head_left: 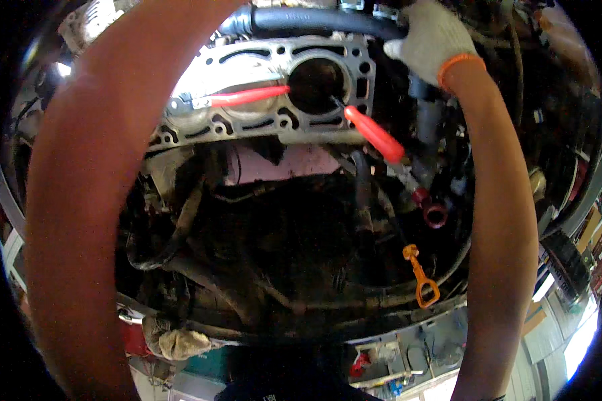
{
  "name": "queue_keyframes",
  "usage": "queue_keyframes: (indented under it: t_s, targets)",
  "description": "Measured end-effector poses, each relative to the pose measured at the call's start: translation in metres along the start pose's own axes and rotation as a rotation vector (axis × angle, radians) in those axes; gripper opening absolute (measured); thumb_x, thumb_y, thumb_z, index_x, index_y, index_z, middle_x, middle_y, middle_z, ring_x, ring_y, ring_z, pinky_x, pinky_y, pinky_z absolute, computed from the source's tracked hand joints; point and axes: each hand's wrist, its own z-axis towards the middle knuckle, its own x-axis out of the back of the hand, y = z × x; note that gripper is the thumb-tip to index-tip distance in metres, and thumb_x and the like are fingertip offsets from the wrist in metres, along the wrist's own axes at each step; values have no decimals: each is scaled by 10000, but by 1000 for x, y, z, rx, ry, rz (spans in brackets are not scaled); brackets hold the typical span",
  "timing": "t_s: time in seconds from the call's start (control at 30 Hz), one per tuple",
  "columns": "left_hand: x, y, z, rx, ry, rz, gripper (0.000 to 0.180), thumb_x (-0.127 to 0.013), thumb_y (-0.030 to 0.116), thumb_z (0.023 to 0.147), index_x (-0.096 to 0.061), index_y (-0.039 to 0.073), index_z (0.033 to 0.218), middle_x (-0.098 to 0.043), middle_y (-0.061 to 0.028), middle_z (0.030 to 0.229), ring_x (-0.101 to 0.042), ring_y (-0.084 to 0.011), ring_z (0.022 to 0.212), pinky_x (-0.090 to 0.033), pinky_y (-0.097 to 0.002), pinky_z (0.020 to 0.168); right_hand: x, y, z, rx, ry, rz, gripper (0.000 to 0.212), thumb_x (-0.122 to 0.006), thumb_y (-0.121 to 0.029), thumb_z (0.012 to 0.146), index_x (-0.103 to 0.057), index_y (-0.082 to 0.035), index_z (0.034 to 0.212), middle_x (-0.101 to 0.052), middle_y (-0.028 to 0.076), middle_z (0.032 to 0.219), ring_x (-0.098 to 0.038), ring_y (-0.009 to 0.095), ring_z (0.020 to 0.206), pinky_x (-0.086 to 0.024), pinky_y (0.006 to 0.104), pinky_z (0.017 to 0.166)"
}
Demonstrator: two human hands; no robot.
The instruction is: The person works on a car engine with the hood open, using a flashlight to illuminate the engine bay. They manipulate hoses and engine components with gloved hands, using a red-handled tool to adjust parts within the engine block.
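My right hand (431, 40), in a white knit glove with an orange cuff, is closed around the end of a thick black hose (308, 20) that runs along the top of the engine. Just below the hose lies a grey metal engine block face (261, 123) with a round open cylinder bore (316, 83). A pair of red-handled pliers (247, 97) rests on that face, its second handle (374, 134) pointing down to the right. My left forearm (93, 187) arcs up the left side, and its hand is out of the picture past the top edge.
An orange loop-handled dipstick (421, 275) stands at lower right. A dark red tube end (435, 214) sits above it. Greasy black hoses and wiring (281, 254) fill the bay below the block. A dirty rag (180, 344) lies on the front edge.
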Motion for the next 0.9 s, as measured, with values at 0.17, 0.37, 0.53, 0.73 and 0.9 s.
queue_keyframes:
  t_s: [0.17,0.37,0.53,0.73,0.9]
  targets:
    - [-11,-1,8,92,25,11,271,-623,179,875,-806,-13,932,-771,-227,924,-746,-368,936,-569,-477,830,-5,-1,-5,93,97,-61,405,-837,-289,821,-765,16,1078,-712,263,1193,-693,443,1151,-560,502,1019]
    - [19,21,-12,15,-30,-2,299,-651,191,847,-798,0,1024,-775,-235,1020,-736,-376,984,-573,-464,871,3,-3,-5,50,72,-49,427,-866,-303,812,-753,28,1056,-718,269,1167,-700,435,1138,-567,495,1005]
    - [18,18,-22,10,13,-115,299,-659,194,838,-798,9,1027,-773,-237,1016,-736,-375,979,-572,-466,865,3,-11,2,2,39,-83,426,-883,-307,795,-757,18,1039,-743,261,1116,-721,430,1088,-583,490,977]
    - [21,19,-27,-3,64,-172,300,-669,198,827,-797,19,1031,-771,-240,1010,-736,-374,972,-572,-468,858,7,-8,6,24,5,-97,416,-885,-298,786,-759,16,1027,-750,261,1105,-729,427,1078,-591,490,969]
    - [17,22,-31,8,85,-192,302,-676,201,818,-797,28,1035,-770,-242,1006,-736,-373,967,-572,-470,852,7,-12,4,11,51,-94,394,-859,-278,782,-766,14,1030,-752,267,1098,-734,426,1066,-598,489,963]
